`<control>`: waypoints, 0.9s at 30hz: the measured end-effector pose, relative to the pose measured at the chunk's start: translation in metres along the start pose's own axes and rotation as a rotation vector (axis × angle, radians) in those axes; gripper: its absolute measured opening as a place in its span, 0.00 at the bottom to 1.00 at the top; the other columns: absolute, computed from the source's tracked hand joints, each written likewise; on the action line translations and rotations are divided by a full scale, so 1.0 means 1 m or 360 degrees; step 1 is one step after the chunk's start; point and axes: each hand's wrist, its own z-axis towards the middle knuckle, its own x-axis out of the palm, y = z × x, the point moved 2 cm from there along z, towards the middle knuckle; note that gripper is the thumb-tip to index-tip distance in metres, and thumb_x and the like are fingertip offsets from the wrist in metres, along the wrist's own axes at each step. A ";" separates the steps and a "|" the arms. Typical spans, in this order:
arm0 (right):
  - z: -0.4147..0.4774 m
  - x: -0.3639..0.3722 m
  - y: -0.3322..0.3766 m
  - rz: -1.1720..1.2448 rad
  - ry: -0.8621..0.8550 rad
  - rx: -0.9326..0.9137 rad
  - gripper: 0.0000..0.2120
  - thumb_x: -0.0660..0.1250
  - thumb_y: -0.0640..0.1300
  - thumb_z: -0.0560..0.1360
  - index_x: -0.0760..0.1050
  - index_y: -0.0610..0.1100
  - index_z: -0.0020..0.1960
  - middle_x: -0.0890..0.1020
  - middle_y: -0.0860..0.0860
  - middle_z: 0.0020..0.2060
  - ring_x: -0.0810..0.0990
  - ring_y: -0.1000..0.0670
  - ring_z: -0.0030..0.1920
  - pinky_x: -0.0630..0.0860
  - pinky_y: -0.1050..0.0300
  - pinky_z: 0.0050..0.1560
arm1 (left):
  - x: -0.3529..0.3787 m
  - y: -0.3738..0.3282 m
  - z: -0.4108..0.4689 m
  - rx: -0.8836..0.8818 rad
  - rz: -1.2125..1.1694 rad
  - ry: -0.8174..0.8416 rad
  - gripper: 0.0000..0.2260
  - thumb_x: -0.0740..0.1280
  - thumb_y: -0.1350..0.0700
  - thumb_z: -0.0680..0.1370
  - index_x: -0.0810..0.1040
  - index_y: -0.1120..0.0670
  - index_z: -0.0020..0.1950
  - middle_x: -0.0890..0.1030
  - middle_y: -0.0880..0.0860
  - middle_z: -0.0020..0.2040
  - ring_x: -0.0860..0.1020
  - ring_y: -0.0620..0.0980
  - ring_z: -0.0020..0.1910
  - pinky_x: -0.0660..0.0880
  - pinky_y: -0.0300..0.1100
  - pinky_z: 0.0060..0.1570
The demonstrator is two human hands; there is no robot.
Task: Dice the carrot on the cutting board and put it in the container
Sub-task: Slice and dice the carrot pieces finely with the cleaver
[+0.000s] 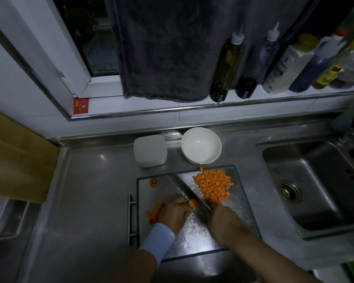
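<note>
A dim kitchen, seen from above. A brushed stainless-steel surface (pixel 90 190) carries a clear, pebbled glass cutting board (pixel 241 205) in the lower centre of the frame; the board is rectangular with a dark rim.

The left hand (pixel 175 213), in a pale blue sleeve (pixel 157 242), curls its fingers over a short carrot piece (pixel 192 203) and holds it down on the board. The right hand (pixel 223 221) is wrapped in a fist round the handle of a broad steel knife (pixel 189 193), so the handle itself is hidden. The flat blade runs diagonally toward the upper left and meets the carrot piece just beside the left fingertips.

A loose heap of small orange diced carrot (pixel 213 186) fills the board's upper right corner, right of the blade. Uncut carrot sticks (pixel 154 213) lie at the board's left edge beside the left hand. A round carrot top (pixel 154 182) sits near the upper left corner. A metal bar handle (pixel 131 219) runs along the board's left side.

Just above the board stand a square white plastic container (pixel 150 150) with rounded corners and, to its right, a round white bowl (pixel 200 145). Bare steel lies open left of the board, and a recessed steel sink (pixel 315 201) borders the right. On the ledge at the top, a dark grey towel (pixel 161 48) hangs beside a row of bottles (pixel 282 66).
</note>
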 end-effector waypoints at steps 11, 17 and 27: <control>0.030 0.000 0.030 0.0115 0.0046 -0.0058 0.10 0.62 0.48 0.79 0.77 0.42 0.51 0.83 0.42 0.48 0.82 0.43 0.49 0.73 0.58 0.41 | -0.010 -0.009 -0.002 -0.0070 -0.0050 0.0134 0.09 0.63 0.55 0.79 0.83 0.51 0.54 0.77 0.46 0.56 0.76 0.45 0.53 0.52 0.17 0.43; 0.002 0.008 -0.001 0.0009 0.0006 -0.0030 0.14 0.59 0.54 0.80 0.77 0.46 0.54 0.84 0.45 0.49 0.82 0.46 0.51 0.77 0.55 0.51 | -0.010 -0.009 0.000 -0.0144 0.0140 0.0206 0.12 0.83 0.48 0.53 0.80 0.42 0.26 0.77 0.35 0.34 0.73 0.35 0.27 0.50 0.24 0.27; -0.022 -0.002 0.004 -0.0189 -0.0150 0.0017 0.12 0.59 0.48 0.79 0.75 0.47 0.60 0.81 0.48 0.56 0.80 0.48 0.57 0.75 0.57 0.56 | -0.025 -0.023 0.002 -0.0028 0.0293 0.0221 0.13 0.56 0.54 0.82 0.79 0.54 0.59 0.77 0.46 0.52 0.74 0.47 0.58 0.59 0.34 0.43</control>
